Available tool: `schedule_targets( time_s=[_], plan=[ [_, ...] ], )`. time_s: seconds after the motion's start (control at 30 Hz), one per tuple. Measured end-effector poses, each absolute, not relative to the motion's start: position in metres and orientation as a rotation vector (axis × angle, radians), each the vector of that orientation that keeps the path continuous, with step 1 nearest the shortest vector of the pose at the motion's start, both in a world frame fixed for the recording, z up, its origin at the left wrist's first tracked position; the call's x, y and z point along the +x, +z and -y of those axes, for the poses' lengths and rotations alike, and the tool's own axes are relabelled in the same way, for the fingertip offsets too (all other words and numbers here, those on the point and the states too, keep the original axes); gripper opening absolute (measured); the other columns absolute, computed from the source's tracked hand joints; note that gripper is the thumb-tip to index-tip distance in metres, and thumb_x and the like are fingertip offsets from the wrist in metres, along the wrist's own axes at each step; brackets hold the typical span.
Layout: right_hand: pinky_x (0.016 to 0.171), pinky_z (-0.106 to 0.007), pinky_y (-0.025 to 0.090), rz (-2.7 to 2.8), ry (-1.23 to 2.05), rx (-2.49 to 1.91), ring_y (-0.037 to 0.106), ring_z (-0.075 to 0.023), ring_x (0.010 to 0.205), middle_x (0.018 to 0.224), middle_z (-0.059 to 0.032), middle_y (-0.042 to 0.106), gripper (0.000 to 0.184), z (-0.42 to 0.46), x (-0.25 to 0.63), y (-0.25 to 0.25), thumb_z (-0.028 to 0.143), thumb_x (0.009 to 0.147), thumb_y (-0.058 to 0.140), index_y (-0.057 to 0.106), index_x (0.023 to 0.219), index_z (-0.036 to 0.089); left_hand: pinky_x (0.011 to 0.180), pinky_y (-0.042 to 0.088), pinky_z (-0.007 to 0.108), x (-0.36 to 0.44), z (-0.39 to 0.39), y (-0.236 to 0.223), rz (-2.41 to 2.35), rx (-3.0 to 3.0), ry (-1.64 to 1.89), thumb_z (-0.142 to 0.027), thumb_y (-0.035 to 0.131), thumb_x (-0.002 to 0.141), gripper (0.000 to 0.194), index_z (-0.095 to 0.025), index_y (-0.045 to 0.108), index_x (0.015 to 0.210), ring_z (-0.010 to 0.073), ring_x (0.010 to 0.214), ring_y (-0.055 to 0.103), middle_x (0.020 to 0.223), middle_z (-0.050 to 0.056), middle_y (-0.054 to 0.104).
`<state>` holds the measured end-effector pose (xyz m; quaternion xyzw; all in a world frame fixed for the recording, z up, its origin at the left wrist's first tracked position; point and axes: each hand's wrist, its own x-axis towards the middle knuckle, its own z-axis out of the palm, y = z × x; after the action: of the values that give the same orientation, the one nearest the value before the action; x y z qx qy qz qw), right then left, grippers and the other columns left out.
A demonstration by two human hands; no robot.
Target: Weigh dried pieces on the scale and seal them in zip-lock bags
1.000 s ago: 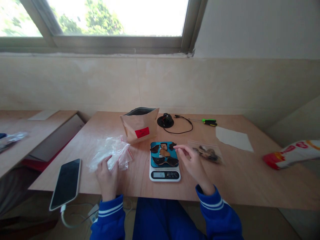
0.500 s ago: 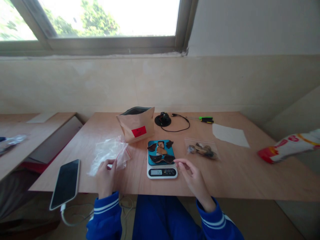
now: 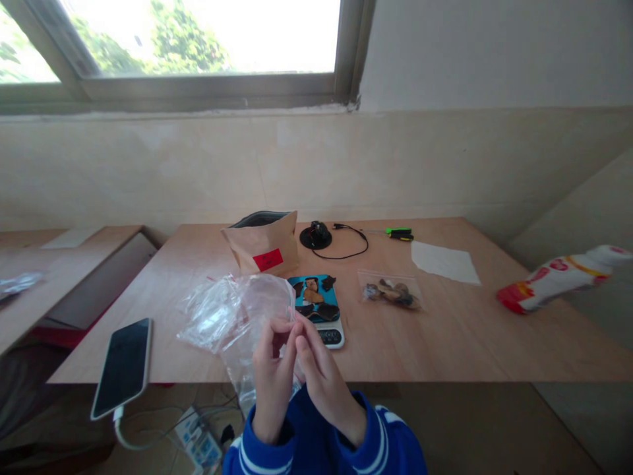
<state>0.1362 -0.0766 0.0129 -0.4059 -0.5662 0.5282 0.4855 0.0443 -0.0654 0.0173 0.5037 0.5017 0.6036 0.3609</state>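
My left hand [image 3: 275,361] and my right hand [image 3: 319,369] meet in front of the scale, fingertips pinched together on the edge of a clear zip bag [image 3: 264,297]. The bag hangs to the left of my fingers, partly over the table's front edge. Behind my hands a kitchen scale [image 3: 337,334] carries dark and tan dried pieces [image 3: 313,296] on its blue top; its display is hidden. More clear bags [image 3: 205,313] lie in a heap at the left. A filled zip bag [image 3: 393,292] with brown dried pieces lies right of the scale.
Behind the scale stand an open kraft pouch [image 3: 262,244] and a black round-based device [image 3: 315,235] with a cable. Farther right are screwdrivers [image 3: 399,233], a paper sheet [image 3: 445,262] and a tilted red-white bottle [image 3: 554,280]. A phone [image 3: 123,366] lies at the left front edge.
My left hand has lifted a clear bag from the heap and moved right. My right hand has left the scale's side and joined it at the bag's edge.
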Motion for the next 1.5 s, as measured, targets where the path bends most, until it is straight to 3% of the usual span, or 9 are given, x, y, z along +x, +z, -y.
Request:
schedule_targets(
  time_s=[0.27,0.43,0.67,0.83,0.93,1.07,1.23,1.4,1.5],
  plan=[
    [0.104,-0.031,0.046,1.316,1.178,-1.000,0.055,-0.0192,0.125,0.130,-0.0077,0.062,0.043,0.063,0.137,0.007,0.047,0.096,0.042,0.052,0.130,0.022,0.062,0.048,0.020,0.040,0.057,0.019,-1.229,1.430,1.464,-0.032,0.056,0.089,0.016,-0.019,0.060,0.082,0.0105,0.066,0.061,0.073,-0.001,0.063],
    [0.084,-0.032,0.055,1.204,1.045,-1.131,0.069,-0.0214,0.097,0.102,-0.0095,0.073,0.042,0.052,0.149,0.008,0.050,0.097,0.037,0.065,0.105,0.019,0.051,0.040,0.019,0.033,0.069,0.024,-1.493,1.527,1.496,-0.030,0.056,0.088,0.020,-0.019,0.055,0.071,0.0082,0.053,0.049,0.059,-0.005,0.053],
    [0.061,-0.032,0.054,1.041,0.932,-1.218,0.066,-0.0202,0.065,0.087,-0.0095,0.074,0.045,0.030,0.187,0.026,0.056,0.091,0.045,0.064,0.106,0.018,0.053,0.036,0.021,0.018,0.079,0.043,-1.642,1.790,1.580,-0.020,0.055,0.084,0.024,-0.020,0.046,0.062,0.0092,0.053,0.043,0.056,-0.005,0.045],
    [0.048,-0.025,0.044,1.205,0.982,-1.242,0.056,-0.0145,0.051,0.069,-0.0046,0.068,0.047,0.029,0.202,0.043,0.053,0.092,0.045,0.066,0.111,0.016,0.085,0.045,0.032,0.016,0.069,0.042,-1.424,1.761,1.620,-0.032,0.051,0.090,0.014,-0.022,0.060,0.092,0.0205,0.100,0.057,0.102,0.006,0.060],
    [0.043,-0.023,0.034,1.451,1.039,-1.274,0.047,-0.0106,0.044,0.060,-0.0008,0.062,0.045,0.024,0.212,0.047,0.048,0.093,0.044,0.068,0.113,0.015,0.101,0.040,0.039,0.013,0.058,0.040,-1.438,1.757,1.586,-0.034,0.055,0.089,0.036,-0.026,0.053,0.124,0.0239,0.124,0.047,0.131,0.009,0.052],
    [0.046,-0.022,0.033,1.811,1.064,-1.227,0.048,-0.0103,0.048,0.056,0.0012,0.058,0.036,0.018,0.220,0.058,0.039,0.095,0.045,0.071,0.109,0.018,0.114,0.025,0.046,0.010,0.040,0.038,-1.377,1.829,1.494,-0.036,0.061,0.086,0.051,-0.029,0.048,0.135,0.0244,0.136,0.037,0.143,0.007,0.047],
    [0.053,-0.023,0.039,1.893,1.120,-1.177,0.053,-0.0116,0.054,0.058,0.0009,0.058,0.039,0.003,0.221,0.064,0.041,0.096,0.042,0.070,0.108,0.016,0.091,0.047,0.035,0.012,0.019,0.030,-1.276,1.647,1.401,-0.036,0.062,0.086,0.019,-0.023,0.069,0.098,0.0199,0.097,0.065,0.098,0.004,0.071],
    [0.075,-0.030,0.050,1.724,0.957,-1.133,0.062,-0.0157,0.084,0.100,-0.0081,0.066,0.038,-0.031,0.228,0.025,0.039,0.095,0.042,0.063,0.118,0.017,0.075,0.049,0.027,0.010,0.011,0.025,-1.385,1.396,1.651,-0.043,0.063,0.084,0.024,-0.020,0.070,0.085,0.0156,0.080,0.064,0.083,0.002,0.071],
    [0.098,-0.041,0.045,1.935,0.758,-1.121,0.058,-0.0223,0.110,0.117,-0.0104,0.064,0.032,-0.048,0.224,0.005,0.029,0.086,0.058,0.066,0.115,0.018,0.075,0.048,0.026,0.006,0.010,0.027,-1.438,1.324,1.743,-0.045,0.059,0.086,0.028,-0.019,0.070,0.087,0.0144,0.080,0.062,0.083,0.001,0.070]
  ],
)
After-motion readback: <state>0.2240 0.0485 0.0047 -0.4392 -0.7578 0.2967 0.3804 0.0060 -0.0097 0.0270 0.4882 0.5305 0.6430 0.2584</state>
